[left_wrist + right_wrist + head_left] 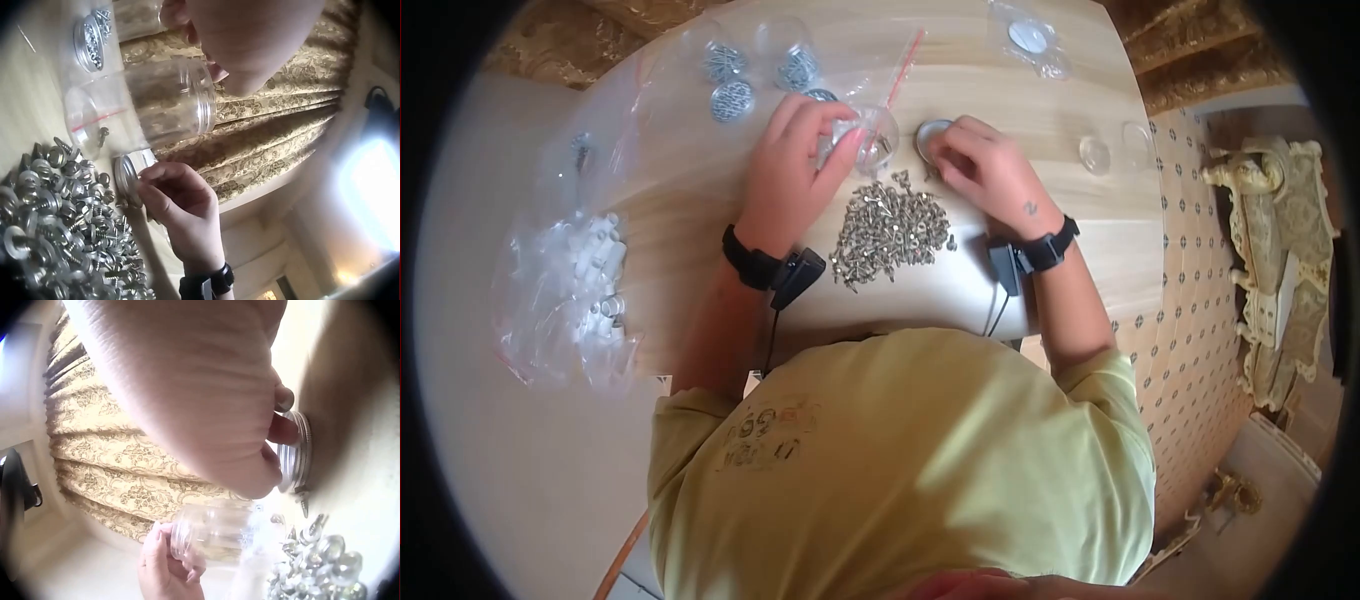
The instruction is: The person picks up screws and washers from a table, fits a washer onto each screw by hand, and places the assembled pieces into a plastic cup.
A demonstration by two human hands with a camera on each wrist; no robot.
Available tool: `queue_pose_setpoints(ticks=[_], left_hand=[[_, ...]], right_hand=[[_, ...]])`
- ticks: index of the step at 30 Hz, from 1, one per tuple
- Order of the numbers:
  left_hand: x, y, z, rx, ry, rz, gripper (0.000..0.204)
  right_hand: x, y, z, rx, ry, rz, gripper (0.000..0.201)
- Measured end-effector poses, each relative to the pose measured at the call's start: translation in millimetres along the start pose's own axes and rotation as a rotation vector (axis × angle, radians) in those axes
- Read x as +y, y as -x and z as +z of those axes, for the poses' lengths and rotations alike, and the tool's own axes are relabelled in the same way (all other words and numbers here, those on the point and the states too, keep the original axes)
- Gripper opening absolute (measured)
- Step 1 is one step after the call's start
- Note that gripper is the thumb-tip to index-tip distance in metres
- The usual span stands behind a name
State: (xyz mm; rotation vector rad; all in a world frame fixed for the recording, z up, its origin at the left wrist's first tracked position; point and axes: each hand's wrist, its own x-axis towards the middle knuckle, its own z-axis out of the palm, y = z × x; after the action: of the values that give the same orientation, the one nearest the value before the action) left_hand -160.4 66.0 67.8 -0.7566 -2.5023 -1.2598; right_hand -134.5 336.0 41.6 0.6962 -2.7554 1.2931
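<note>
Pale wood-grain table (970, 70), gold patterned curtains (275, 125) beyond it. A heap of screws (890, 230) lay loose right in front of me; I judged it was central so either hand could reach it. Just beyond the heap, on its left, my left hand (800, 160) had its fingers curled round the upper part of a clear jar (156, 100). The jar was roughly mouth-up, a single screw (103, 134) showing low down, seemingly inside; gripped high, probably to steady it. Just beyond the heap, on its right, lay a metal lid (303, 453), my right hand (990, 165) over it, fingers bent and partly closed, tips at the lid. Whether they pinched its rim or something smaller, I couldn't tell. Farther past the heap, leftward: silvery screws (732, 100), presumably apart so kinds wouldn't mix. Well left of the heap, a plastic bag (550, 300) of white pieces, likely out of my arms' way.
</note>
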Motion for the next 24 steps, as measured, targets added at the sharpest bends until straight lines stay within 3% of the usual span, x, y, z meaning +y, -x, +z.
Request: queue_pose_setpoints(ticks=[2, 4, 5, 7, 8, 10, 13, 16, 19, 21, 22, 24], left_hand=[[-4, 6, 5, -0.032, 0.036, -0.019, 0.021], [-9, 16, 14, 0.053, 0.347, -0.181, 0.029], [-11, 22, 16, 0.031, 0.374, -0.177, 0.029], [-17, 29, 18, 0.160, 0.479, -0.139, 0.037], [-21, 31, 20, 0.147, 0.497, -0.130, 0.037], [-29, 38, 20, 0.297, 0.594, -0.029, 0.037], [-33, 50, 22, 0.324, 0.638, -0.071, 0.034], [-48, 55, 27, 0.228, 0.674, -0.005, 0.032], [-46, 54, 31, 0.188, 0.702, -0.048, 0.028], [-48, 53, 33, 0.194, 0.729, -0.065, 0.028], [-49, 52, 34, 0.203, 0.752, -0.079, 0.028], [-52, 52, 33, 0.206, 0.744, -0.110, 0.027]], right_hand=[[8, -2, 4, 0.023, 0.024, -0.046, 0.018], [11, 0, 4, 0.039, 0.060, -0.106, 0.022], [13, 0, 3, 0.047, 0.075, -0.075, 0.022], [13, 1, -1, 0.071, 0.013, -0.170, 0.022], [4, 3, -8, 0.029, 0.024, -0.093, 0.023], [0, 6, -18, 0.017, 0.025, -0.086, 0.024], [-7, 7, -39, -0.023, 0.067, -0.110, 0.024], [-26, 1, -74, -0.204, 0.226, -0.015, 0.024], [-20, -6, -111, -0.221, 0.425, 0.039, 0.031], [-40, -12, -144, -0.276, 0.383, 0.168, 0.041], [-48, -12, -156, -0.220, 0.356, 0.163, 0.028], [-43, -5, -190, -0.235, 0.270, 0.254, 0.034]])
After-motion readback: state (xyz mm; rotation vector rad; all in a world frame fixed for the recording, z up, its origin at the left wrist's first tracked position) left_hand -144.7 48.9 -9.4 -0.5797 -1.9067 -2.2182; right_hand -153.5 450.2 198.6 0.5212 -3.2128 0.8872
